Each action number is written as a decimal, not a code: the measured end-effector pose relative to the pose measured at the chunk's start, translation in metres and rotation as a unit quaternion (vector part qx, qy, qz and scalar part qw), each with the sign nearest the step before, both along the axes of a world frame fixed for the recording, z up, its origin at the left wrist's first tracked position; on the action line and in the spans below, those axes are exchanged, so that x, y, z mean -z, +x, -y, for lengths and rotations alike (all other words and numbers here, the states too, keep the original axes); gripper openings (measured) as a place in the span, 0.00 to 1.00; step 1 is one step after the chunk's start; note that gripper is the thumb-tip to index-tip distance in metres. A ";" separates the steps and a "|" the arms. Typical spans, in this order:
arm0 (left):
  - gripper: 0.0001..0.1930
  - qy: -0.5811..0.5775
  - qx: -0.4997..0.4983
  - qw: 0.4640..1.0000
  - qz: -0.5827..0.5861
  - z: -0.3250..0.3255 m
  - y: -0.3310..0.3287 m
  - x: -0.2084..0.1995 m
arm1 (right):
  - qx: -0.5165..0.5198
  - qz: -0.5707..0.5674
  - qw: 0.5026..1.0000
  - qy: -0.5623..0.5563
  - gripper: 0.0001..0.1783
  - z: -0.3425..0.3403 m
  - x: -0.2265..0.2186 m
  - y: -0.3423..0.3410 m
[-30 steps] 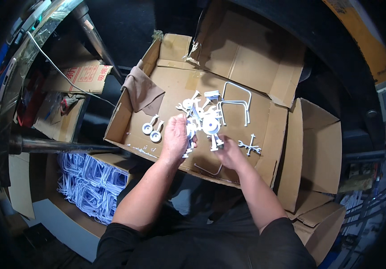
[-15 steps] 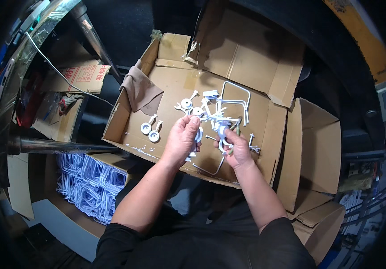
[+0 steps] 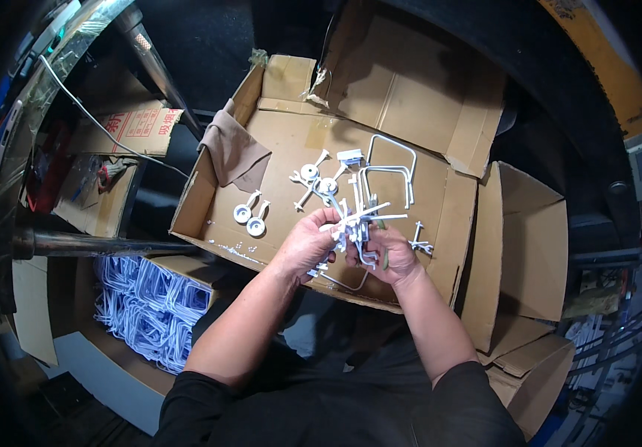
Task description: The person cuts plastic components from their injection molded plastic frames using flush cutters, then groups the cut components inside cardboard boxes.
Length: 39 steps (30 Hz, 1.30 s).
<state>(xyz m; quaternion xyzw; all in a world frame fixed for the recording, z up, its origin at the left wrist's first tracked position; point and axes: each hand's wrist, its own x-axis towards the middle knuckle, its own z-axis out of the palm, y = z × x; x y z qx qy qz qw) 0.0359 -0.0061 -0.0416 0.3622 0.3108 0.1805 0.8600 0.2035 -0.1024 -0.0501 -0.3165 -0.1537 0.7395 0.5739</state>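
My left hand (image 3: 304, 244) is closed on a cluster of white plastic pieces (image 3: 356, 218), a branching tangle of thin bars and small parts, held over the shallow cardboard box (image 3: 284, 138). My right hand (image 3: 399, 259) closes in from the other side, its fingers against the same cluster. A slim green handle (image 3: 386, 258) shows in that hand; the rest of this tool is hidden. Beyond the hands lie white round parts with stems (image 3: 310, 172), a small white block (image 3: 350, 156) and bent white rod frames (image 3: 392, 168). Two more round stemmed parts (image 3: 256, 226) rest left of my left hand.
A brownish cloth (image 3: 235, 153) hangs over the box's left wall. At lower left, a carton (image 3: 142, 369) holds many bundled white rod frames. Open cartons (image 3: 533, 246) stand at right. A metal bar (image 3: 112, 244) runs along the left, with a pale cable (image 3: 97, 119) above.
My hands have come together and slightly nearer to me. The white cluster has turned between them, and the round parts behind it show more fully.
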 end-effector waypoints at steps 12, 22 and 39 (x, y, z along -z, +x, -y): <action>0.26 0.022 0.085 0.996 0.004 0.002 -0.001 -0.010 | 0.131 0.107 0.985 -0.016 0.20 0.003 0.017 -0.014; 0.20 0.006 0.111 0.993 0.046 -0.003 -0.001 -0.009 | 0.225 0.285 0.932 -0.011 0.21 0.001 0.025 -0.019; 0.21 0.312 -0.138 0.934 -0.107 -0.002 0.006 -0.017 | -0.041 0.456 0.889 -0.016 0.23 0.005 -0.021 -0.028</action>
